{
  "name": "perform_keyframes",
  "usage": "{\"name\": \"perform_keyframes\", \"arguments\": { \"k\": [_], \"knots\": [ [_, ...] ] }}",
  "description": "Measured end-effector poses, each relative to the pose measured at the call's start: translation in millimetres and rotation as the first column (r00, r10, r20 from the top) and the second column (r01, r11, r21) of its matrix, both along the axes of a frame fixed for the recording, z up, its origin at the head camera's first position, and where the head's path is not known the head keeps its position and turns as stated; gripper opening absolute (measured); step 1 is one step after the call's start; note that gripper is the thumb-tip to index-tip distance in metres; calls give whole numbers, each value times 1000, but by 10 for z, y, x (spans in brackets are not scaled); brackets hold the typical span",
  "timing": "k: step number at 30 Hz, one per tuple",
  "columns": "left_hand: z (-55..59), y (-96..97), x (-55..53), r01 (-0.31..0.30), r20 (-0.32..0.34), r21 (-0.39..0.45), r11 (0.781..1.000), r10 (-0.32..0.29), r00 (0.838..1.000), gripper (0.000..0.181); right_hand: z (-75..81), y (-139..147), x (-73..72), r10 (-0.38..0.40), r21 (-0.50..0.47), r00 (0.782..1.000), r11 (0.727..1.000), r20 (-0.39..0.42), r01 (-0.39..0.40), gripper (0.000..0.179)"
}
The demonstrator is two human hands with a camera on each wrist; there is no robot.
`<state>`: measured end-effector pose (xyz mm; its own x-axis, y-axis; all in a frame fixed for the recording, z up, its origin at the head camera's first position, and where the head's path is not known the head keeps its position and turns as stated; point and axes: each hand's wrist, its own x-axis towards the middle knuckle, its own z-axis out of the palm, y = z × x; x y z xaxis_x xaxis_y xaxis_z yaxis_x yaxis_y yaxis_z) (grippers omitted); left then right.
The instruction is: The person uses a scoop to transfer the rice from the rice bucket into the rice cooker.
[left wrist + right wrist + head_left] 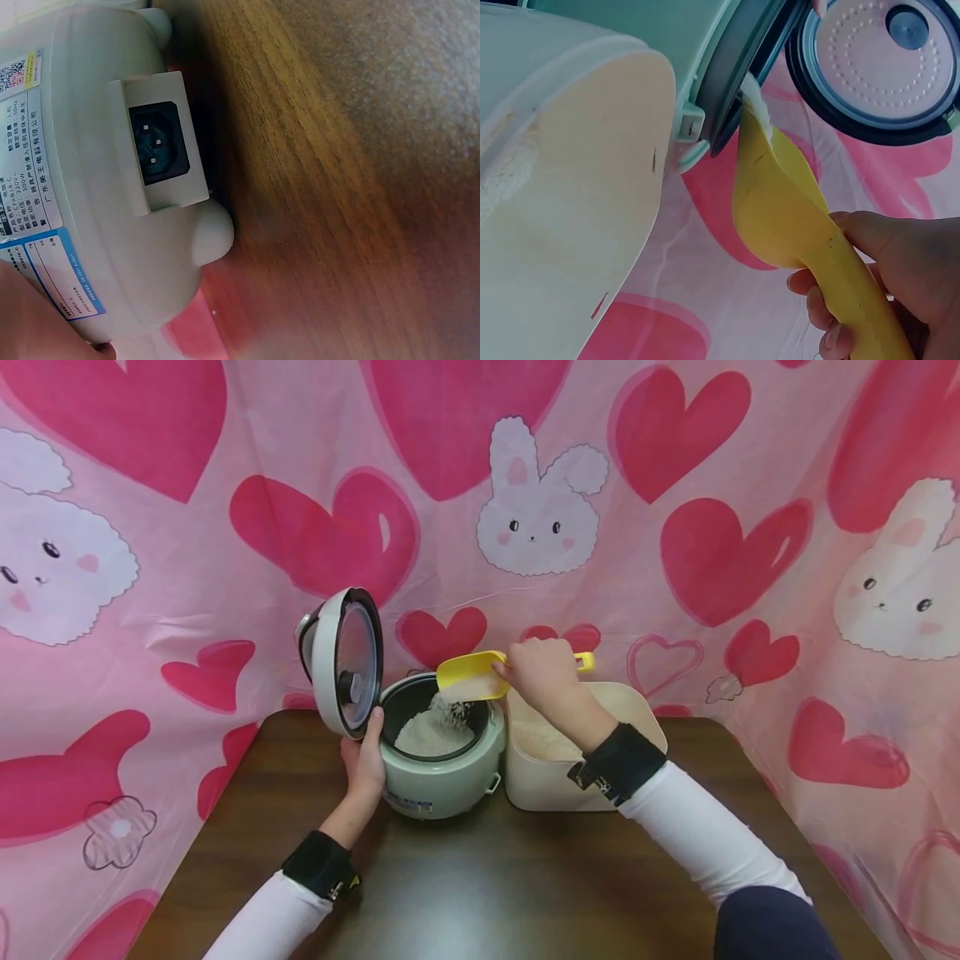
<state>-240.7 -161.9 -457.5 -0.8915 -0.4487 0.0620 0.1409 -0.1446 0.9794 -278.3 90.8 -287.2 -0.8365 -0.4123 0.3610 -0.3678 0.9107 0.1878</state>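
Note:
My right hand (543, 672) grips the handle of a yellow scoop (457, 668), tilted over the rice cooker. White rice spills from the scoop onto the rice heap (423, 737) in the dark inner pot. The pale green rice cooker (442, 789) has its lid (326, 664) raised on the left. Against the cooker's left side rests my left hand (365, 764), thumb straight up by the lid's lower edge; its other fingers are mostly hidden. In the right wrist view, the curled fingers (838, 341) wrap the scoop handle.
A cream bin (547, 785) holding rice (510, 180) stands close to the cooker's right side. Both sit toward the back of a dark wooden table (465, 885). Behind hangs a pink heart-and-rabbit curtain (450, 560). The cooker's power socket (159, 142) faces the left wrist camera.

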Motion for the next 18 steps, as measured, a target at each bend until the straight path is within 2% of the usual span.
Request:
{"name": "perform_keyframes", "arguments": {
  "k": [7, 14, 18],
  "knots": [
    [1, 10, 18, 1, 10, -2, 1000, -1, 1000, 61, -17, -70, 74, 58, 23, 994, 998, -90, -56, 47],
    [-22, -3, 10, 3, 7, -23, 1000, -3, 1000, 61, -67, -88, 97, 90, 113, 977, 991, -193, -69, 47],
    [-22, -8, -13, -4, -4, -32, 999, 4, 1000, 61, -78, -70, 84, 93, 135, 975, 989, -201, -66, 48]
  ]
}}
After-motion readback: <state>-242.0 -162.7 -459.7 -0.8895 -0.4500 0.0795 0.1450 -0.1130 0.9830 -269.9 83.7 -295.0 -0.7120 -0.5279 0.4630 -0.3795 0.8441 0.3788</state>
